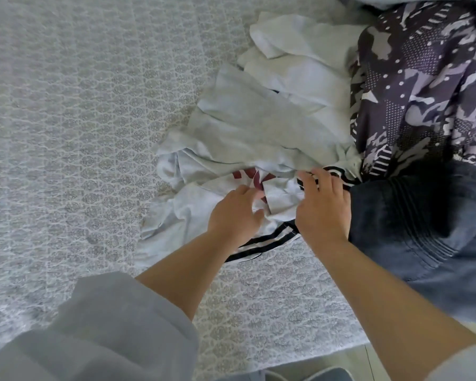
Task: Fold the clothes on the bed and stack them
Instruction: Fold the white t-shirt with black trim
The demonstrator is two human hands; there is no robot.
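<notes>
Reaching into the heap, I have both hands on a crumpled white T-shirt point(193, 215) with dark red lettering and black-striped trim, lying at the near edge of the clothes pile on the bed point(66, 133); my left hand point(235, 213) has its fingers curled into the bunched cloth at the shirt's middle and appears to be pinching a fold; my right hand point(323, 207) lies over the striped edge with fingers spread and only lightly bent, pressing rather than gripping, as far as I can judge; the shirt looks light, limp and prone to sag wherever it is unsupported, so I judge it best taken by the shoulders or the hem corners, not the rumpled centre, and shaken flat before folding; a pale grey garment point(259, 127) overlaps its far side and may drag along when it is lifted; beyond that lies more white clothing point(300, 50); a dark camouflage-print piece point(423, 92) sits to the right, touching a dark blue denim garment point(423, 229) beside my right wrist; nothing visible is folded or stacked yet.
</notes>
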